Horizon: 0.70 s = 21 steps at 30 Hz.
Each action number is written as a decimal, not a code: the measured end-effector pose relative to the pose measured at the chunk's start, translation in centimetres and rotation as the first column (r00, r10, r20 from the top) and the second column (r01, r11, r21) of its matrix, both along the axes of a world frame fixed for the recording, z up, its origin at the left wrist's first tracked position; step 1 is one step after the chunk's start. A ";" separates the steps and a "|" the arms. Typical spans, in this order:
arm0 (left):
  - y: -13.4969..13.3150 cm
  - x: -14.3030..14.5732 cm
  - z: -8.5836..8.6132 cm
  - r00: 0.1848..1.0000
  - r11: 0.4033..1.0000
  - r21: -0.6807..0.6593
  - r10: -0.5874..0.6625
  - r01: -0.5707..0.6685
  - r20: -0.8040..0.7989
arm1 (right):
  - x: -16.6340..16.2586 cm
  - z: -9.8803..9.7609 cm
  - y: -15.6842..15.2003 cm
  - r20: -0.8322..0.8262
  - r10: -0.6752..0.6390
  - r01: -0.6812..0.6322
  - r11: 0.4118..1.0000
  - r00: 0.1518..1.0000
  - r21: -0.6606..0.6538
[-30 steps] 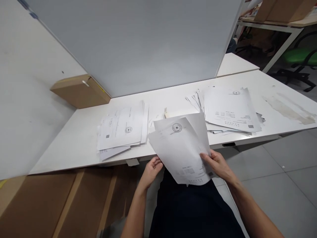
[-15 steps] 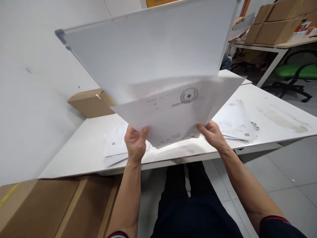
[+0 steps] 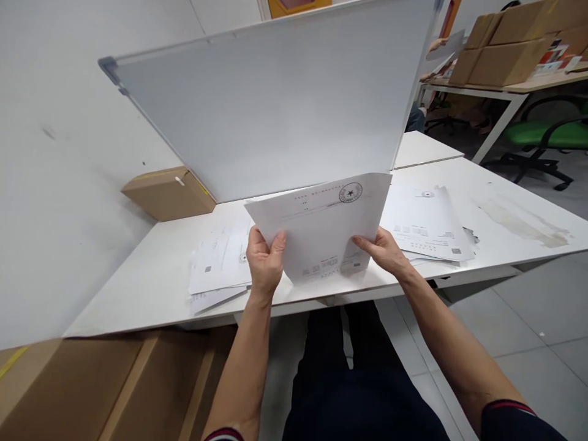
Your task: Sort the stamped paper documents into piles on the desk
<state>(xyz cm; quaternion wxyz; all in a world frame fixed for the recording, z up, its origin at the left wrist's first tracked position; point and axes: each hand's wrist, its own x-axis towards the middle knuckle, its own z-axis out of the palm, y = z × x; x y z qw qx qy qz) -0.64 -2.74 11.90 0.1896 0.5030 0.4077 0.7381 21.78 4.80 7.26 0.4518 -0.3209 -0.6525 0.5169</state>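
Note:
Both my hands hold a thin stack of white printed sheets (image 3: 321, 226) with a round stamp near its top, standing on its lower edge over the front of the white table (image 3: 138, 288). My left hand (image 3: 264, 263) pinches the stack's left edge, thumb in front. On the right edge, my right hand (image 3: 383, 251) grips with fingers closed on the paper. To the left lies a pile of similar papers (image 3: 218, 269); a second paper pile (image 3: 427, 223) spreads out to the right.
A large whiteboard (image 3: 275, 110) leans upright at the table's back. A small cardboard box (image 3: 168, 193) sits at the back left. Big cardboard boxes (image 3: 114, 386) stand on the floor under my left side. A second table with boxes (image 3: 505, 55) and a green chair (image 3: 546, 135) stand far right.
The sheets were lifted from my lap up above the table, then squared into a neater upright stack lowered onto the tabletop. My left hand took hold of the left edge.

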 end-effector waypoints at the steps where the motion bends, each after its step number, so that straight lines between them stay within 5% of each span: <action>1: 0.0 0.0 -0.1 1.000 1.000 -0.022 -0.004 0.004 0.005 | 0.0 0.0 0.0 0.005 0.013 -0.013 1.000 1.000 -0.019; 9: 0.4 -0.2 -0.7 0.999 0.999 0.030 0.034 -0.035 0.032 | -0.2 -1.4 0.3 -0.069 -0.016 0.013 0.999 0.998 -0.049; 14: 0.5 -0.4 -1.5 0.997 1.000 -0.009 -0.003 0.003 0.077 | 0.0 -2.7 0.6 0.114 0.014 -0.007 0.998 0.993 -0.059; 17: -0.1 -1.9 -0.7 0.993 0.999 0.030 0.009 -0.013 0.117 | 1.1 0.1 0.8 0.227 -0.064 0.040 0.993 0.972 0.109; 21: -1.7 -5.2 0.3 0.991 0.991 -0.028 0.134 -0.134 0.001 | 3.1 7.8 -0.3 0.551 -0.190 -0.083 0.898 0.812 0.432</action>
